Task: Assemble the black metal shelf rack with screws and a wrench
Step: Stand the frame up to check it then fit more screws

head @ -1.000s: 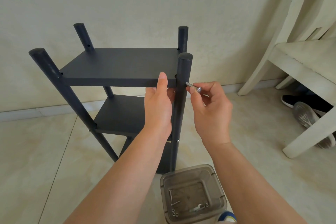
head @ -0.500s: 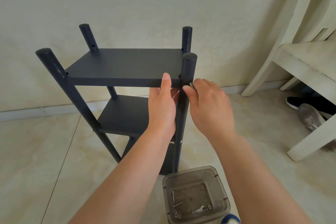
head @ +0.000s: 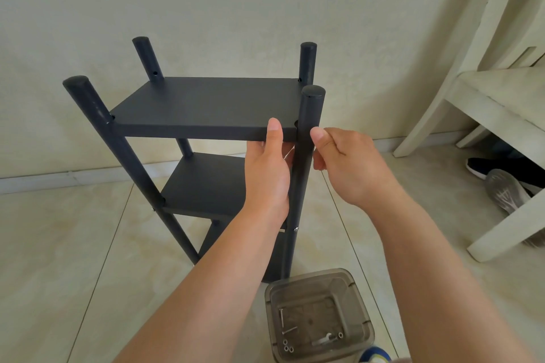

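Now your left hand (head: 267, 174) is gripping the matte black rack's (head: 203, 109) flat top shelf edge, thumb on top; your right hand (head: 345, 162) is pinching at the round front-right post (head: 306, 138), contents hidden. Nearby, a translucent tub (head: 318, 315) is holding screws.

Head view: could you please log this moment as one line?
left hand holds top shelf | right hand at front-right post | screw hidden

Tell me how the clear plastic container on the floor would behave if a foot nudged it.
The clear container would probably slide easily: it looks like thin plastic sitting on smooth floor tiles. It is likely light, since it holds only a few screws and a small wrench. Those loose parts would probably rattle and shift, and with no lid on, a tip could spill them.
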